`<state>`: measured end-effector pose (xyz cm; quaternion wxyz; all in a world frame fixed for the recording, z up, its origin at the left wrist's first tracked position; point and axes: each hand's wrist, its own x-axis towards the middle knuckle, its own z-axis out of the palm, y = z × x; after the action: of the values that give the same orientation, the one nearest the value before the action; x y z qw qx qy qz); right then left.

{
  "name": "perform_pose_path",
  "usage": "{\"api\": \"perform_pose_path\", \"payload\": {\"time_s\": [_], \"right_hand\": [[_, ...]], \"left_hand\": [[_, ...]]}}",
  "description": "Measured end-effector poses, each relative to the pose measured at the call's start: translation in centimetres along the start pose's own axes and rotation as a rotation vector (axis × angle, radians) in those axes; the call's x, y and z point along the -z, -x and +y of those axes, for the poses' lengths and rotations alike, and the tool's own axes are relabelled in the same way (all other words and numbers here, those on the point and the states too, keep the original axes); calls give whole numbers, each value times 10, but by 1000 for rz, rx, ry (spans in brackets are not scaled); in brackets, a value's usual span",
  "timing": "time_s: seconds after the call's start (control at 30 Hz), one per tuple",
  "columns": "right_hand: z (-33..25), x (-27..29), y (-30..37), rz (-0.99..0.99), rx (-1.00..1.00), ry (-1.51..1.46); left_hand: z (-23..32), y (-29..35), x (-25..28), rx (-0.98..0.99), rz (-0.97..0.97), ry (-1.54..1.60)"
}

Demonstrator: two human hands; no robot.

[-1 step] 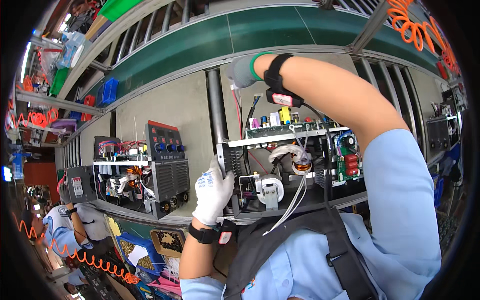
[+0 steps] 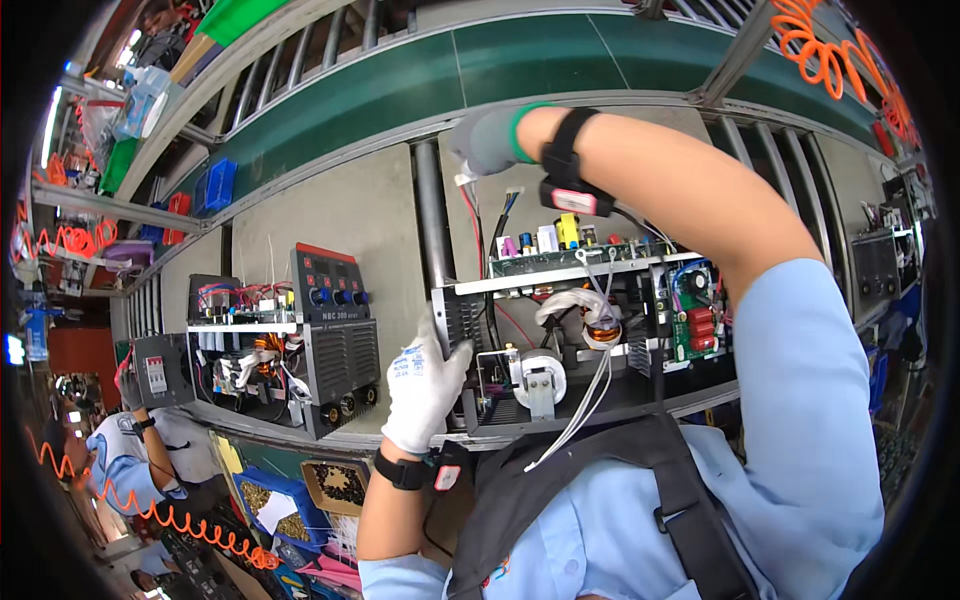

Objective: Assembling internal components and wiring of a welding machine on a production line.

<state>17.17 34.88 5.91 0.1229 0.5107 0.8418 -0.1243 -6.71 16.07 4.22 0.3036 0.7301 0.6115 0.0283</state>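
An open-framed electrical machine lies before me, with a circuit board along its far side, a white-wrapped copper coil and a white round part on a metal bracket. My left hand, in a white glove, is closed round the black vented end panel at the machine's left. Beyond the far side, my right hand, in a grey glove with a green cuff, is closed at a white wire connector with red and dark wires. The glove hides most of its fingertips.
A similar machine with a knobbed front panel stands to the left; a co-worker's gloved hand touches its far end. Bins of small parts sit at lower left. A metal roller lies between the grey boards. Orange coiled hoses hang around.
My right wrist and forearm have shifted slightly right and nearer, and the white connector has moved a little left and down. My left hand stays on the panel.
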Motion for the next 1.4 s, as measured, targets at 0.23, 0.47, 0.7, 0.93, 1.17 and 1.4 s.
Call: {"api": "perform_pose_path", "payload": {"time_s": [0.23,0.47,0.7,0.93,1.17,1.4], "right_hand": [[3,-1,212,553,-101,-630],[-59,-101,274,445,-279,-697],[-70,-95,281,381,-297,-530],[-83,-97,275,292,-39,-382],[-103,-123,241,24,91,-329],[-100,-126,232,176,-136,-526]], "left_hand": [[61,29,18,-358,182,178],[118,-23,-23,-557,360,-125],[124,-42,-25,-373,278,23],[65,32,-18,-567,-56,-141],[53,67,-23,-775,-444,155],[57,46,-16,-305,-189,1126]]}}
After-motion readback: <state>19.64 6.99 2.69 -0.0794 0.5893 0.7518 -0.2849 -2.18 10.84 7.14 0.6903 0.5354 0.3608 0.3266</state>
